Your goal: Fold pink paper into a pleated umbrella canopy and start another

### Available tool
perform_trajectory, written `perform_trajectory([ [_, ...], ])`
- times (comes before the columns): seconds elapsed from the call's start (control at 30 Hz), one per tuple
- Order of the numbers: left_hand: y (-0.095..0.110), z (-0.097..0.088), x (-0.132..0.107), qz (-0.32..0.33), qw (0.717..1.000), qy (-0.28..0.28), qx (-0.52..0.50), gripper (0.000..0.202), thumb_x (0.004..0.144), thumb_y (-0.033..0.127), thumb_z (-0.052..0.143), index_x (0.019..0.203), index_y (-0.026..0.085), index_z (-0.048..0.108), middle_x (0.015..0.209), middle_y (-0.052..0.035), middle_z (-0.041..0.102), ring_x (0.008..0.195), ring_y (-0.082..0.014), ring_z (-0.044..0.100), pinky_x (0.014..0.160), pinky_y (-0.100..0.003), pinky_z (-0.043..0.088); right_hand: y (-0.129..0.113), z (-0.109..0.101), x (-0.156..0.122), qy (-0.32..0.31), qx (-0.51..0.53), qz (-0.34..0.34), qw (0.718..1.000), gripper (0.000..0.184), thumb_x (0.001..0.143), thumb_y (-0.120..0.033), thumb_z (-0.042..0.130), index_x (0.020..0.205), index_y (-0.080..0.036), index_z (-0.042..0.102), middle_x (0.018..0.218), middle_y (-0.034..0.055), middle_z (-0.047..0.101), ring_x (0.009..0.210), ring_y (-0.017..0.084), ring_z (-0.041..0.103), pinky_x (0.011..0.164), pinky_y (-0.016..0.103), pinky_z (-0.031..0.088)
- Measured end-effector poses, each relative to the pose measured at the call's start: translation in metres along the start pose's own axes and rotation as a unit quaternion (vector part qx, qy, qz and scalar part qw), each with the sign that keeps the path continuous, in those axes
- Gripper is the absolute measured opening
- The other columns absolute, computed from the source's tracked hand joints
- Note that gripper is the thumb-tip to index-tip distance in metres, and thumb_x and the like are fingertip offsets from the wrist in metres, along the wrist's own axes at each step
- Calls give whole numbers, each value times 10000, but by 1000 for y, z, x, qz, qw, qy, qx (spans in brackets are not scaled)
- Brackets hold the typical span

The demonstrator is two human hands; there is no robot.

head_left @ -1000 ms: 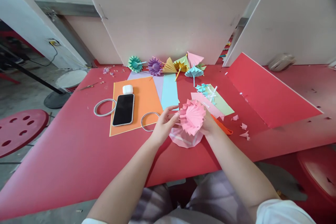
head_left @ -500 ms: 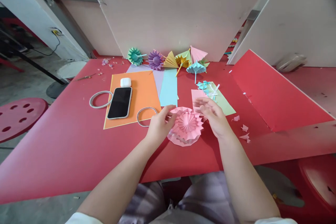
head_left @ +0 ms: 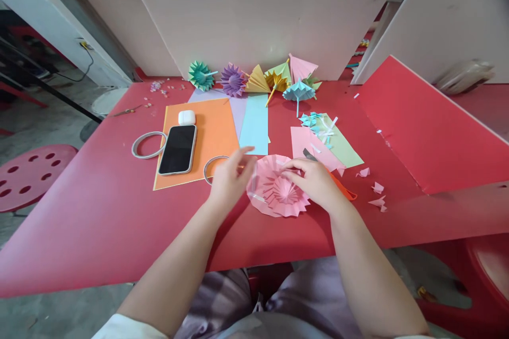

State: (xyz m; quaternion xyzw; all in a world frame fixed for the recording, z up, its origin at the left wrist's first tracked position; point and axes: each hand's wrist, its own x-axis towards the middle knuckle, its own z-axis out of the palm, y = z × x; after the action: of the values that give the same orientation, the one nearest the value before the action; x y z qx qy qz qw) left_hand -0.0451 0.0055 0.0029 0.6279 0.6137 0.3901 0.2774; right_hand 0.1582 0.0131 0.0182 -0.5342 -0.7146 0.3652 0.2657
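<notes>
A pink pleated paper umbrella (head_left: 276,193) lies on the red table (head_left: 99,222) in front of me, its folded ribs facing up. My right hand (head_left: 316,183) rests on its right side, with the fingers pinched on the pleats near the middle. My left hand (head_left: 228,180) is at its left edge. Its fingers are stretched out and a little blurred, and they grip nothing.
An orange sheet (head_left: 217,130) carries a phone (head_left: 178,149) and a white earbud case (head_left: 186,117), with two tape rings (head_left: 135,151) beside it. Finished paper umbrellas (head_left: 254,79) line the white panel (head_left: 258,5). Orange-handled scissors (head_left: 342,189), paper scraps and a raised red board (head_left: 417,122) lie to the right. A red stool (head_left: 27,175) stands to the left.
The pink umbrella was held up between both hands and now lies on the table, ribs up. My right hand has come over onto it and my left hand has let go.
</notes>
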Motion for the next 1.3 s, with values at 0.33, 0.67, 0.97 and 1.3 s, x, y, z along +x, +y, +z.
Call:
perform_trajectory([
  [0.33,-13,11,4,-59,992,-113,-19,505,797,294,535,1294,270,447,819,-13,669,760,-169,607,718,-304,463,5,-11,3,-24,34,39,998,182,807,-426,568,816,-273,668,866,-12,664,736,144,579,703,298,450],
  [0.67,2,12,2,-81,969,-149,-180,379,805,303,570,1166,191,558,756,-20,679,694,-143,605,670,-268,460,6,-4,5,-29,79,36,996,162,811,-397,571,778,-255,642,828,-9,653,770,150,584,704,296,451],
  [0.97,0,16,-1,-109,945,-178,-250,332,854,378,513,1115,198,613,1071,-69,664,862,-158,615,750,-276,473,1,-1,5,-10,79,37,996,137,810,-374,572,775,-255,629,829,-18,657,730,136,573,672,278,445],
  [1.3,2,22,-2,-143,941,-223,-210,489,788,291,596,1258,190,510,691,13,570,611,-102,484,605,-248,392,17,-19,2,-68,80,95,990,207,782,-443,598,818,-248,657,825,4,643,770,161,579,675,304,444],
])
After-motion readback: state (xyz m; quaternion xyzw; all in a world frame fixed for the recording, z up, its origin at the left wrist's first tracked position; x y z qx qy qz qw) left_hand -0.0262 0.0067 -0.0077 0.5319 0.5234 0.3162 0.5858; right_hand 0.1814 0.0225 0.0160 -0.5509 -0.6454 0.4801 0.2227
